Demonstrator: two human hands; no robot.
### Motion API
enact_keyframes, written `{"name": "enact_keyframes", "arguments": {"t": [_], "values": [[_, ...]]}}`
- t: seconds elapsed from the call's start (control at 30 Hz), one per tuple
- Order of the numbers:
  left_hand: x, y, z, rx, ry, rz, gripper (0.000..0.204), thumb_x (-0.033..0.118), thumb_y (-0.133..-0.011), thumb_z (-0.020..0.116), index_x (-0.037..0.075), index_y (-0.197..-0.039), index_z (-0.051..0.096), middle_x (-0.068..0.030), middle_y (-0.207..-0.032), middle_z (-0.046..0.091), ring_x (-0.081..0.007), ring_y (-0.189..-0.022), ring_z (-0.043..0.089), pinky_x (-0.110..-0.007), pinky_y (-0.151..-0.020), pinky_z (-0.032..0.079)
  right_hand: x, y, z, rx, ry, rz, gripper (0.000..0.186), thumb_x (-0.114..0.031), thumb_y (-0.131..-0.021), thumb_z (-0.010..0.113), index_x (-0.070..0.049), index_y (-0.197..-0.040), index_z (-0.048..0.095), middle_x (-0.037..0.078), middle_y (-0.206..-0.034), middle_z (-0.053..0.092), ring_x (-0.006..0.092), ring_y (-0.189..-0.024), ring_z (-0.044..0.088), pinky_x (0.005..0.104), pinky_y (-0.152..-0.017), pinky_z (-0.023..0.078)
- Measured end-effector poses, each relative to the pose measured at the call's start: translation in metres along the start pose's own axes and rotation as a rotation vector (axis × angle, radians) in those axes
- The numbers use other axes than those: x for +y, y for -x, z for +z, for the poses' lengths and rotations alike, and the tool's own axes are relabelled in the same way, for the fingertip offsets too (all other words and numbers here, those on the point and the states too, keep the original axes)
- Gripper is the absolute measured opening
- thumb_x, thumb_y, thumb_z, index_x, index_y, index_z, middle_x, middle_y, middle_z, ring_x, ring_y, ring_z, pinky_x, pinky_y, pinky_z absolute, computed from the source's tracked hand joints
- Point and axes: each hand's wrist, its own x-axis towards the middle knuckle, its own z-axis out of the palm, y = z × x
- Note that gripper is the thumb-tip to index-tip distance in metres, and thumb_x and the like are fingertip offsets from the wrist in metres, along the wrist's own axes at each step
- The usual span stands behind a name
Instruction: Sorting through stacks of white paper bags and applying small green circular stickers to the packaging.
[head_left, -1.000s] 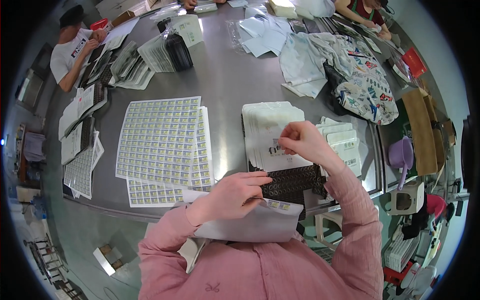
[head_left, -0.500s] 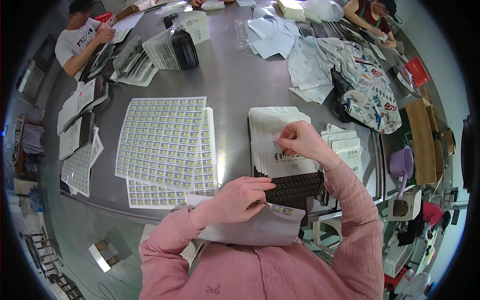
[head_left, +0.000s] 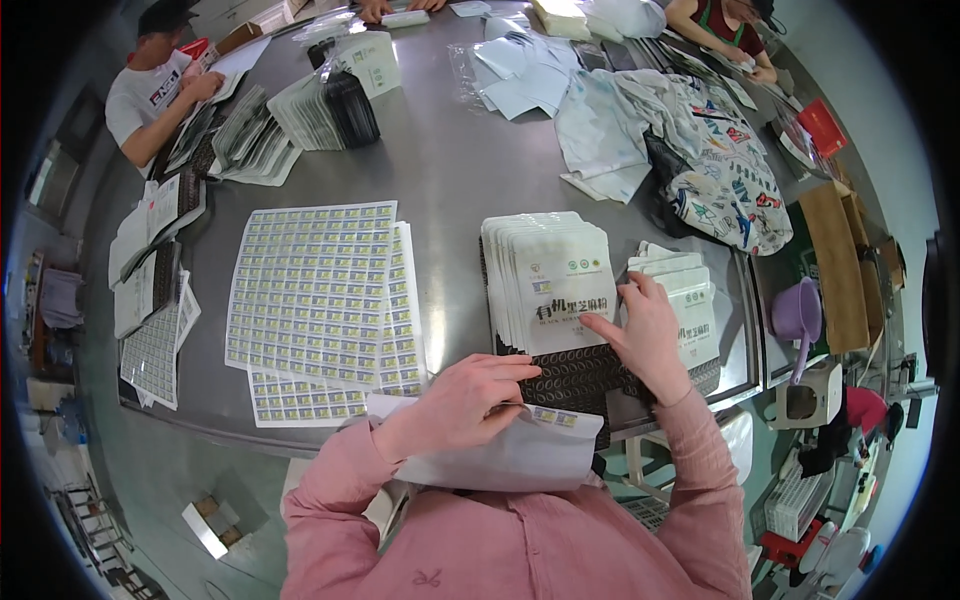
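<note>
The right hand (head_left: 648,335) lies flat on the lower right edge of the top pouch (head_left: 555,285), forefinger stretched left along the pouch's bottom, thumb and other fingers spread; its grip is open, pressing rather than pinching. The pouch heads a fanned stack of white pouches (head_left: 500,270) with dark patterned bottoms, lying on the counter (head_left: 450,170) straight ahead. A second stack (head_left: 690,290) sits just beside the right hand, partly covered by it.

The left hand (head_left: 468,400) curls palm down over a label strip (head_left: 500,450) held near the chest, fingertips touching the pouch's dark bottom. Its fingers bend under, so whether the grip closes on a label cannot be told. The strip's lower part is hidden by the pink sleeve.

Label sheets (head_left: 320,300) lie spread to the left. Far across the counter, another person (head_left: 150,90) works, cut off by the rim.
</note>
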Motion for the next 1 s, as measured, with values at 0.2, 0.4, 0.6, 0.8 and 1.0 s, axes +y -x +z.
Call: {"name": "enact_keyframes", "arguments": {"t": [0.2, 0.4, 0.6, 0.8, 1.0], "values": [[0.005, 0.000, -0.003, -0.012, 0.014, -0.021, 0.002, 0.003, -0.082, 0.070, 0.002, -0.084, 0.071, -0.0150, -0.131, 0.070, -0.0314, -0.131, 0.060, -0.044, -0.105, 0.048, -0.005, 0.020, 0.011, 0.187, -0.181, 0.112, 0.036, -0.027, -0.081, 0.084, 0.002, -0.093, 0.066, 0.017, -0.105, 0.069, 0.0337, -0.093, 0.067, 0.0423, -0.079, 0.053], [0.003, -0.001, -0.006, 0.002, 0.078, -0.035, 0.003, 0.001, -0.082, 0.071, 0.000, -0.085, 0.071, -0.0165, -0.128, 0.071, -0.0351, -0.129, 0.061, -0.044, -0.102, 0.051, 0.088, 0.037, -0.040, -0.073, -0.514, 0.428, 0.029, -0.017, -0.086, 0.078, 0.000, -0.108, 0.068, 0.016, -0.098, 0.071, 0.0334, -0.085, 0.068, 0.0422, -0.072, 0.052], [0.000, -0.005, -0.008, 0.002, 0.105, -0.064, 0.005, 0.000, -0.082, 0.072, -0.002, -0.086, 0.070, -0.0173, -0.123, 0.072, -0.0367, -0.127, 0.062, -0.045, -0.100, 0.052, -0.011, 0.057, -0.059, 0.153, -0.262, -0.072, 0.034, -0.014, -0.079, 0.083, 0.000, -0.107, 0.071, 0.019, -0.125, 0.065, 0.0395, -0.111, 0.063, 0.0451, -0.092, 0.053], [0.000, -0.005, -0.007, 0.017, 0.139, -0.076, 0.006, -0.001, -0.081, 0.071, -0.002, -0.087, 0.070, -0.0165, -0.119, 0.073, -0.0356, -0.126, 0.063, -0.044, -0.099, 0.054, -0.057, 0.073, -0.049, -0.103, -0.419, -0.304, 0.026, -0.010, -0.075, 0.084, -0.004, -0.097, 0.073, 0.013, -0.118, 0.068, 0.0351, -0.112, 0.064, 0.0441, -0.092, 0.053], [-0.003, -0.006, -0.009, 0.002, 0.163, -0.089, 0.006, -0.001, -0.081, 0.072, -0.003, -0.087, 0.070, -0.0165, -0.120, 0.072, -0.0356, -0.127, 0.062, -0.043, -0.099, 0.054, -0.056, 0.088, -0.041, -0.013, -0.337, -0.372, 0.021, -0.005, -0.074, 0.082, -0.005, -0.092, 0.071, 0.011, -0.113, 0.070, 0.0318, -0.109, 0.066, 0.0425, -0.089, 0.054]]}}
